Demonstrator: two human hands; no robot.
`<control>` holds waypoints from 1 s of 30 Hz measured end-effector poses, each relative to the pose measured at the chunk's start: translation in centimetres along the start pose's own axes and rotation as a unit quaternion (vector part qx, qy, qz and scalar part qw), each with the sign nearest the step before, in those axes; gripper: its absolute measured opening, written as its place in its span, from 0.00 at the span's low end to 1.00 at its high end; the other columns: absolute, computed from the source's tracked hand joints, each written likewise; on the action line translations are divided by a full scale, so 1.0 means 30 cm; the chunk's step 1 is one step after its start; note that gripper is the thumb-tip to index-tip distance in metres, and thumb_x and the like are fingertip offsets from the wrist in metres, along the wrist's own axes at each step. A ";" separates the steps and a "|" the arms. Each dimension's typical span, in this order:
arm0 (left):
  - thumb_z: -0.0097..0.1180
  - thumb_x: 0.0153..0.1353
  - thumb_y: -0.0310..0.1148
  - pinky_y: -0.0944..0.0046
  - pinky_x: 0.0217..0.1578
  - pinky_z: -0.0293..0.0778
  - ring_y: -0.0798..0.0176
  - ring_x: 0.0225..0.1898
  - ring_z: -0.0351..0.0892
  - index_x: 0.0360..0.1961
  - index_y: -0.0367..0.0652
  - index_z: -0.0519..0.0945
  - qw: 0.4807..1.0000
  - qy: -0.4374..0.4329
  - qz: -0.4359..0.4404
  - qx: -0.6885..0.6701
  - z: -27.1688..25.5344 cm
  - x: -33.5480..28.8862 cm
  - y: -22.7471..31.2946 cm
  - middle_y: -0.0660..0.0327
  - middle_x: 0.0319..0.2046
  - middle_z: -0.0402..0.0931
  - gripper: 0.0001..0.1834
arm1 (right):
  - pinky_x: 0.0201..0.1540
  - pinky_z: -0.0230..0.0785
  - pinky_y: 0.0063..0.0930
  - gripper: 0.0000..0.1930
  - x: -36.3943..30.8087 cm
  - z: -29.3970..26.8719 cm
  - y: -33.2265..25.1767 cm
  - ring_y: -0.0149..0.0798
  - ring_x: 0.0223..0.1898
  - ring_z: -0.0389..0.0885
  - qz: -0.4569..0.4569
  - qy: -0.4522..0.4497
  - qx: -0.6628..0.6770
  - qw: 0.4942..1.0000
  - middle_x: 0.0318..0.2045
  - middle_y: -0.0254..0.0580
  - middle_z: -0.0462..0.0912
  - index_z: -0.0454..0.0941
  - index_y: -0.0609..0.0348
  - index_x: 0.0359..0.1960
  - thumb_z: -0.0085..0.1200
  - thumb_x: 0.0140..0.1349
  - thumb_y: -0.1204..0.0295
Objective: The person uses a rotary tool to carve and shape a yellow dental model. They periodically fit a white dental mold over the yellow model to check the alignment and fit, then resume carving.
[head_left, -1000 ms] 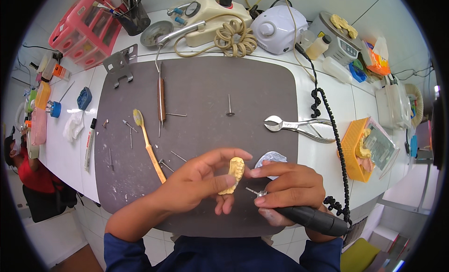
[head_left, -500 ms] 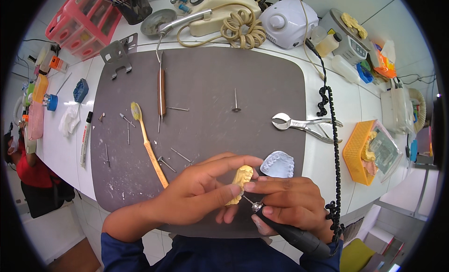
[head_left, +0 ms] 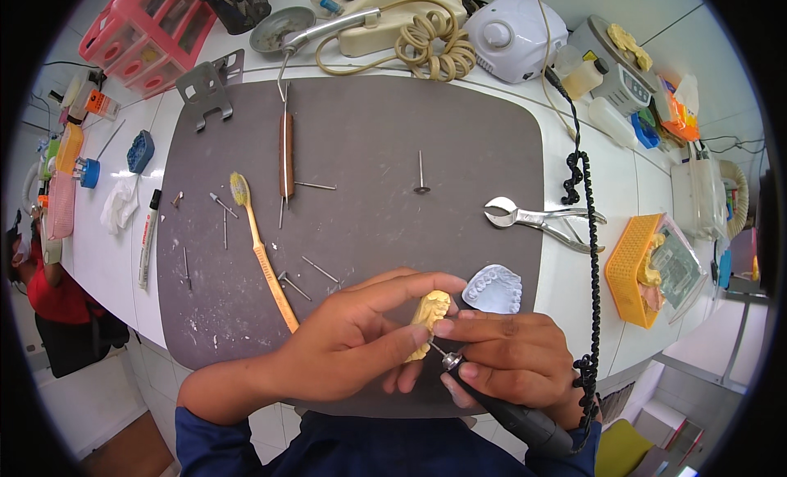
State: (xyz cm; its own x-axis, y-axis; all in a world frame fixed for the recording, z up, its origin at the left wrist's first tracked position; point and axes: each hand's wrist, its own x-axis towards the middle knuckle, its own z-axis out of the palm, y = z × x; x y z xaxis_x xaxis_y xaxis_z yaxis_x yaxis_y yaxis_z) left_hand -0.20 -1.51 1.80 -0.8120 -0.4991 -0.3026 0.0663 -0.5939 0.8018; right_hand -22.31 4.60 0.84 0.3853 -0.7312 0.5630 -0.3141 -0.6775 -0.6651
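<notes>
Between the thumb and fingers of my left hand [head_left: 348,333] is a yellow plaster dental model [head_left: 429,311], tilted up on its side. My right hand [head_left: 516,354] is closed around a black rotary handpiece [head_left: 525,421]. The thin bur [head_left: 437,346] in its metal chuck meets the lower part of the model, close to my left thumb; the exact contact point is partly hidden. Fingertips of the right hand rest against the model too. Just beyond my hands lies a pale blue-white dental model [head_left: 493,289] on the grey mat [head_left: 361,149].
On the mat lie a toothbrush [head_left: 264,260], a brown-handled tool [head_left: 286,153], a mounted disc bur [head_left: 420,173], pliers [head_left: 541,220] and several loose burs. The handpiece's coiled black cord [head_left: 587,272] hangs at the right, near a yellow basket [head_left: 627,268]. A white control unit [head_left: 515,38] stands at the back.
The whole view has shifted slightly. Both hands keep nearly the same hold, with the bur still at the yellow model.
</notes>
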 end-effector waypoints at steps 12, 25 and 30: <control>0.45 0.73 0.24 0.72 0.29 0.74 0.72 0.29 0.76 0.67 0.37 0.65 1.000 0.001 -0.004 0.000 0.001 -0.001 -0.002 0.57 0.52 0.66 0.22 | 0.44 0.85 0.39 0.08 -0.002 0.001 -0.007 0.50 0.45 0.88 0.008 -0.002 -0.007 1.000 0.25 0.42 0.82 0.78 0.62 0.28 0.68 0.51 0.80; 0.47 0.71 0.21 0.71 0.28 0.77 0.70 0.29 0.78 0.67 0.32 0.63 1.000 0.007 -0.009 -0.007 0.002 0.000 0.002 0.54 0.53 0.70 0.23 | 0.44 0.85 0.38 0.08 -0.002 -0.006 -0.011 0.49 0.45 0.88 0.010 -0.008 -0.001 1.000 0.25 0.41 0.82 0.78 0.62 0.28 0.68 0.51 0.80; 0.46 0.71 0.21 0.71 0.28 0.76 0.71 0.29 0.77 0.67 0.33 0.64 1.000 0.003 -0.019 -0.022 0.003 0.001 0.007 0.55 0.53 0.69 0.23 | 0.44 0.85 0.38 0.08 -0.002 -0.006 -0.011 0.49 0.45 0.88 0.011 -0.008 0.001 1.000 0.25 0.41 0.82 0.78 0.63 0.29 0.68 0.52 0.79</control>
State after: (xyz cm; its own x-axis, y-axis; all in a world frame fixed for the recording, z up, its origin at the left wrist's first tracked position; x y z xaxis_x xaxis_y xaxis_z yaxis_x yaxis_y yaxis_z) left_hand -0.26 -1.58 2.00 -0.8106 -0.4799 -0.3356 0.0608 -0.6390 0.7668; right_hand -22.38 4.86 1.12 0.3913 -0.7450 0.5402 -0.3211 -0.6607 -0.6786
